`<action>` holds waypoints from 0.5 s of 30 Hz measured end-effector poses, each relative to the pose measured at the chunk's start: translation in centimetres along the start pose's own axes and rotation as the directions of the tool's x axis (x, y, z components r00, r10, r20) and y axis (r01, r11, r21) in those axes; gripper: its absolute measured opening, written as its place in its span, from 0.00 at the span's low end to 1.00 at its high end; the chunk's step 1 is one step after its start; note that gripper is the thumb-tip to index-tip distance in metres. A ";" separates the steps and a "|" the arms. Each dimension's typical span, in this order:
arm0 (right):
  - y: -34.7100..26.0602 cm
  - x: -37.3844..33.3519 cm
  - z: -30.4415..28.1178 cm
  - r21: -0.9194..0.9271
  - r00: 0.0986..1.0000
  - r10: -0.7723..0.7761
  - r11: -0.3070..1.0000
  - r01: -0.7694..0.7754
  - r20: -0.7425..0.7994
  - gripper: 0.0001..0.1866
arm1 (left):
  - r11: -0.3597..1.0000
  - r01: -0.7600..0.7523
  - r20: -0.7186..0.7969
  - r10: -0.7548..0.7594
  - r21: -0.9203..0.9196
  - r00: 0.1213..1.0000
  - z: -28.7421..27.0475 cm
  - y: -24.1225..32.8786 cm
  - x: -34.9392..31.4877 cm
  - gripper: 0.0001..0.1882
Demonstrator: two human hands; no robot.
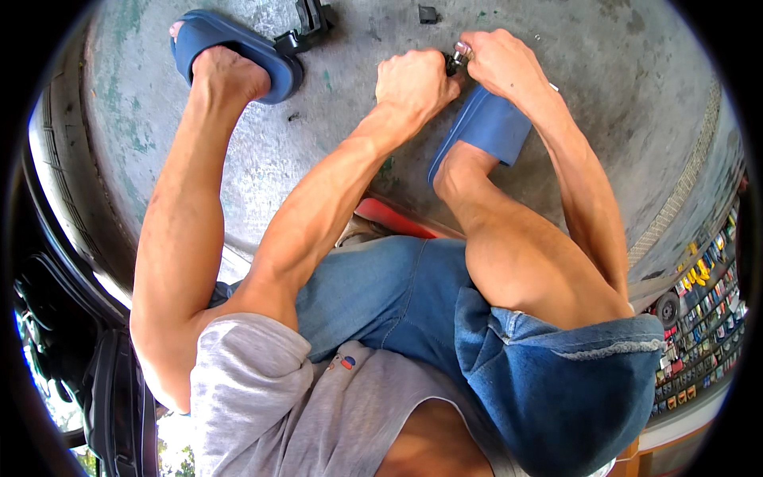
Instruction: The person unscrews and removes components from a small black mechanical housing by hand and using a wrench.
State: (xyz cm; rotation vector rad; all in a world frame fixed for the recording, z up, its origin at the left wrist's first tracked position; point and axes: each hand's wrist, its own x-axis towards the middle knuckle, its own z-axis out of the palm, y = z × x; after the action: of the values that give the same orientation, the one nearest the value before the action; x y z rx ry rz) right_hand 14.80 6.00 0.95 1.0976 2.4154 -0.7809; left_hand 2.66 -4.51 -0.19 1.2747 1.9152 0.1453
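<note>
Left hand (413,79): fisted on dark handle | Right hand (497,60): pinched on small metal part (460,53), upper centre, over concrete floor (620,95) | Risk: part may slip and roll off; black pieces (306,28) lie loose nearby.

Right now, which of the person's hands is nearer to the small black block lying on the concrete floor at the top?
The right hand. It sits just below and right of the small black block; the left hand, closed in a fist, is lower, further below the block.
</note>
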 end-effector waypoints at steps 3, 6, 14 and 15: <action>0.6 0.5 0.1 0.001 1.000 -0.020 1.000 0.020 -0.022 0.13 | 1.000 -0.007 -0.011 0.007 0.005 1.000 -0.5 0.3 0.0 0.18; 0.0 0.1 -0.1 -0.005 1.000 -0.021 1.000 0.021 -0.018 0.12 | 1.000 -0.013 -0.036 0.014 0.027 0.999 -0.3 0.2 -0.5 0.18; -0.8 -0.4 0.2 -0.022 0.996 0.070 0.997 -0.071 -0.063 0.12 | 0.998 -0.009 -0.066 0.013 0.069 0.998 0.5 0.0 0.0 0.19; -0.4 -0.1 0.1 -0.016 0.999 0.022 1.000 -0.023 -0.043 0.12 | 0.999 0.010 -0.075 -0.007 0.041 0.997 0.5 0.3 0.1 0.21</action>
State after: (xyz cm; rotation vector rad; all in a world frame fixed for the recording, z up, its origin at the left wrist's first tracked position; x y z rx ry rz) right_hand 14.55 5.66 1.11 1.1446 2.4362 -0.7364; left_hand 3.17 -4.45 -0.44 1.3049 1.9967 0.1516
